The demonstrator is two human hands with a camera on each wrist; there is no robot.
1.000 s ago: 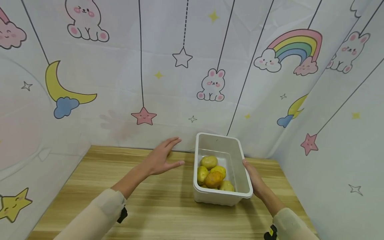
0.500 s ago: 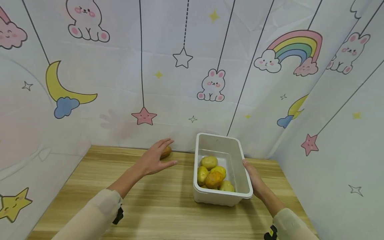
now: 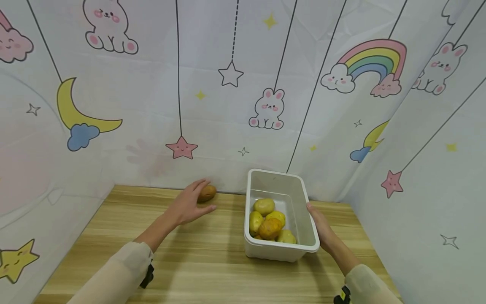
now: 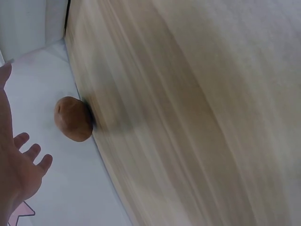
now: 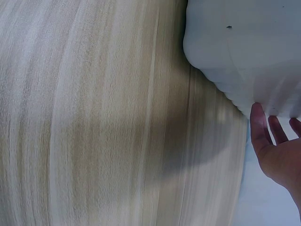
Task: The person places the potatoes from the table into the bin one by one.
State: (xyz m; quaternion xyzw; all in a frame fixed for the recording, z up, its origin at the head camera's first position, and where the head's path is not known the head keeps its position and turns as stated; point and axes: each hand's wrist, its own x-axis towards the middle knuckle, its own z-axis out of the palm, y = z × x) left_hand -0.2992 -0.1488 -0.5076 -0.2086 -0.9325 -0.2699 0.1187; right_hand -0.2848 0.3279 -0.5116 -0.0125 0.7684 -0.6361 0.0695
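In the head view a brown potato (image 3: pixel 207 193) lies on the table against the back wall. My left hand (image 3: pixel 187 204) is held just beside it, fingers extended and thumb apart. The left wrist view shows a gap between the hand (image 4: pixel 19 165) and the potato (image 4: pixel 74 119). A white plastic bin (image 3: pixel 281 252) to the right holds several yellowish potatoes (image 3: pixel 264 206) and an orange-brown one (image 3: pixel 270 228). My right hand (image 3: pixel 322 226) rests against the bin's right side, near the rim. Its fairly straight fingers touch the outer wall in the right wrist view.
A wood-grain table (image 3: pixel 212 270) carries the bin. White cloth with cartoon prints (image 3: pixel 182 147) rises behind the table and on both sides. The bin stands close to the back cloth.
My left hand has moved left, away from the bin. The brown potato, hidden behind it at first, has come into view. The right hand and the bin stay put.
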